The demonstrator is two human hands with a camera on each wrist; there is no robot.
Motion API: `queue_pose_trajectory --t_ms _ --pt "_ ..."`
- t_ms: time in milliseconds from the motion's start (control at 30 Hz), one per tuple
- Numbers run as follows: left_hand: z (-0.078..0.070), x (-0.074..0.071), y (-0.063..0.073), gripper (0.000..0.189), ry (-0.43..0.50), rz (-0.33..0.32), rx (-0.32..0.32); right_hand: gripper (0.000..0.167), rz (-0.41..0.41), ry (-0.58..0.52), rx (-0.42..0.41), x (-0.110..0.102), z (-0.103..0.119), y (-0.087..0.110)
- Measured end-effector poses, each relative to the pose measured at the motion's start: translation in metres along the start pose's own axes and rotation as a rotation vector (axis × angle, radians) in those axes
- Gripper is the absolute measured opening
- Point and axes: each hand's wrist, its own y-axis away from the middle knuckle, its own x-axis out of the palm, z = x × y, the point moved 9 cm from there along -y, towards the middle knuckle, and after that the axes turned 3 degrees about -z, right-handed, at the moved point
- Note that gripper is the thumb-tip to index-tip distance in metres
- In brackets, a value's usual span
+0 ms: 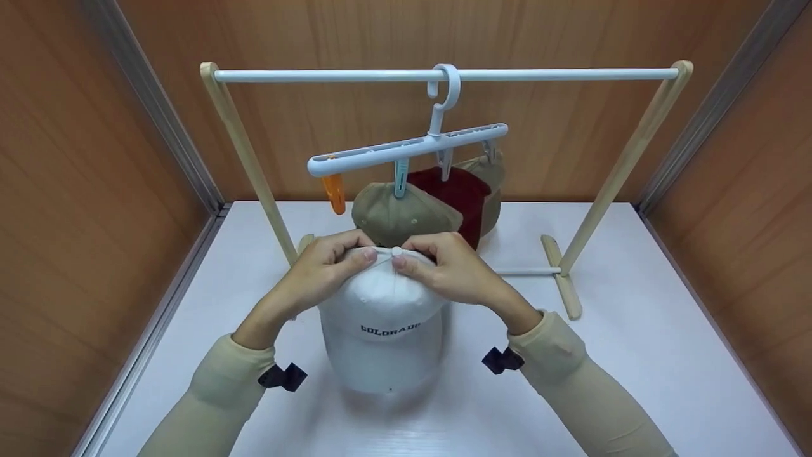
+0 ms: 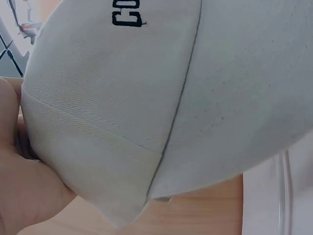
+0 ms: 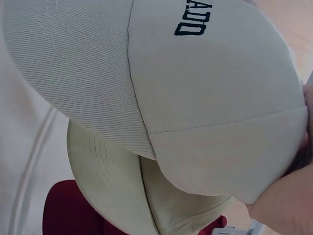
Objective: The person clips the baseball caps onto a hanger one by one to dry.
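A white baseball cap with dark COLORADO lettering hangs brim down between both hands. My left hand pinches the crown's top on one side, thumb in front. On the other side of the top button, my right hand pinches the crown the same way. Just behind is a pale blue clip hanger on the rack's white rail. Its teal clip holds an olive cap; a dark red cap and another olive cap hang farther along. The orange clip at its left end holds nothing.
The rack has slanted wooden legs and a low white crossbar. It stands on a white table, with wood-grain panels at the back and sides.
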Motion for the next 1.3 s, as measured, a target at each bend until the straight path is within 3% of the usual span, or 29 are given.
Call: queue_pose_trajectory --t_ms 300,633,933,1133,1300 --pt "0.008 -0.021 -0.002 0.022 -0.019 0.025 -0.001 0.024 -0.037 -0.022 -0.001 0.011 0.005 -0.015" --pt "0.013 -0.037 -0.006 0.026 -0.102 0.017 -0.026 0.024 -0.082 0.000 -0.080 0.019 0.008 -0.029" --pt "0.015 -0.047 -0.009 0.042 -0.121 -0.041 -0.069 0.024 -0.046 -0.005 -0.073 0.024 0.006 -0.037" --pt "-0.002 -0.064 -0.014 0.060 -0.168 -0.145 -0.066 0.022 -0.039 0.002 -0.080 0.024 0.008 -0.042" --pt "-0.037 -0.088 -0.015 0.068 -0.260 -0.260 -0.015 0.023 -0.032 0.009 -0.070 0.024 0.009 -0.045"
